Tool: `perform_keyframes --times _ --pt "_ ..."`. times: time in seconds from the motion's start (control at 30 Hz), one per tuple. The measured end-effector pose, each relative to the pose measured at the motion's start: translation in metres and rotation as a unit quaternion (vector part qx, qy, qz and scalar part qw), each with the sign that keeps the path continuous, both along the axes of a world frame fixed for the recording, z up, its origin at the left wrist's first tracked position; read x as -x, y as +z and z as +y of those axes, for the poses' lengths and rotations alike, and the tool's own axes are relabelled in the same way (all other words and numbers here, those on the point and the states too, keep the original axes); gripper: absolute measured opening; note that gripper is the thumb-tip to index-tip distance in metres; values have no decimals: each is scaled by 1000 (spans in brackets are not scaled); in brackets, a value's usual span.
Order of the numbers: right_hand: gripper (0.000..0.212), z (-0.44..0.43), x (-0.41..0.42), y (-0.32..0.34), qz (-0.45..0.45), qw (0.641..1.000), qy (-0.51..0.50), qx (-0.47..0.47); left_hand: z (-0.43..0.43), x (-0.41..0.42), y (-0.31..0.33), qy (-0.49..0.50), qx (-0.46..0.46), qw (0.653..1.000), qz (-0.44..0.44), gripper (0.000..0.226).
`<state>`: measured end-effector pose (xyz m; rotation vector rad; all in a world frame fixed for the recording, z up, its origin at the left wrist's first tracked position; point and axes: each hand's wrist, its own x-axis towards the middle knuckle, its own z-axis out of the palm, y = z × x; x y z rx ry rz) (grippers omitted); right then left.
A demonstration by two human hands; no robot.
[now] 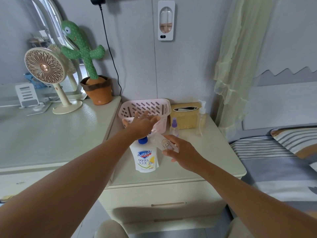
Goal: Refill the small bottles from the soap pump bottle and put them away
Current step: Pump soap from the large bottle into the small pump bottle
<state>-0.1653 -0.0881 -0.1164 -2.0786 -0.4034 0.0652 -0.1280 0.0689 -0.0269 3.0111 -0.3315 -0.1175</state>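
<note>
Your left hand [143, 123] lies flat on top of the soap bottle [145, 158], palm down on the blue pump head, fingers straight and spread, curled round nothing. The soap bottle stands upright near the front of the nightstand [205, 152], label facing you. Your right hand [181, 153] grips the small bottle [164, 143], the clear one with a cartoon girl printed on it, fingers wrapped over its lower half. You hold it tilted, raised off the nightstand, with its upper end pointing left toward the pump just below your left palm; whether the nozzle meets its mouth you cannot tell, since your left hand covers that spot. Behind your left hand sits a pink slotted basket [145, 107] at the back of the nightstand. Just right of the basket stands a spray bottle [174, 126] with a purple top, then a tan tissue box [186, 117], and beside that a clear pump bottle [201, 117], all upright. To your left, the desk [51, 134] carries a fan [44, 67] and a plush cactus [82, 50] in a pot.
</note>
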Motion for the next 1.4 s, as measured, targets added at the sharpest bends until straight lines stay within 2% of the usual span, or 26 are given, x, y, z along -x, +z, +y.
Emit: perform_keyframes --times 0.27,0.4,0.57,0.87,1.13,1.27,1.4 --pt "53 4 -3 -7 14 1000 -7 2 5 -4 -10 0 3 1000 -2 44" --pt "50 3 -2 -1 5 1000 -5 1 6 -9 -7 14 37 999 10 42" --pt "49 4 -2 -1 0 1000 0 6 7 -9 -7 17 7 1000 5 42" --pt "50 7 -5 -6 9 1000 -6 6 5 -7 -9 11 45 999 20 43" --pt "48 9 -5 1 -5 1000 3 -9 7 -12 -5 14 45 999 12 44" --pt "48 9 -4 -2 1 1000 0 -13 14 -22 -19 30 76 996 30 50" --pt "49 10 -4 -2 8 1000 6 -25 12 -23 -19 20 67 997 29 45"
